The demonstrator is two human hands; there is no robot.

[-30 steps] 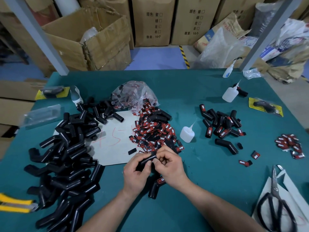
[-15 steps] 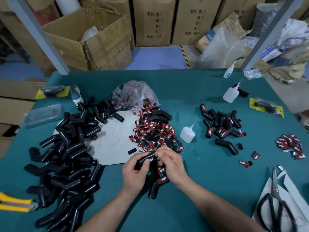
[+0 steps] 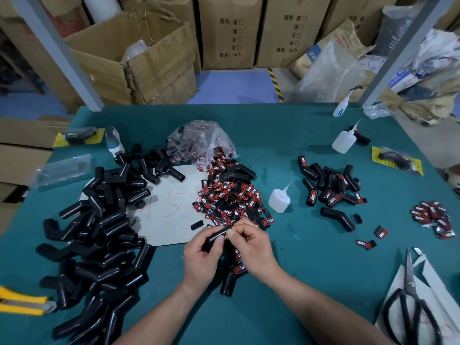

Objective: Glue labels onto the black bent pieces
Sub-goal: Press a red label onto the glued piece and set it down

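Knife: yellow utility knife at the lower left edge of the frame, lying on the green worktop.
Bare pieces: big heap of black bent pieces fills the left of the frame, with no labels showing on them. Its inner edge overlaps a white sheet marked in red.
Label stock: clear bag above centre. Below it a label heap in red and black spills down to just above the hands.
Left hand: left hand just below centre, fingers curled round the held bent piece, thumb laid on its top.
Held bent piece: lies between the two hands, slanting up to the right, at the near edge of the label heap.
Right hand: right hand touches the left hand. Its thumb and forefinger pinch a label against the upper end of the held bent piece, and the other fingers are curled in.
Labelled piece: one labelled bent piece lies on the worktop just below the hands, between the wrists.
Glue: glue bottle stands upright just right of the label heap. A second bottle stands further toward the upper right.
Done group: cluster of labelled pieces right of centre, well apart from the hands.
Right edge: small label pile at mid-right, and black-handled scissors at lower right.
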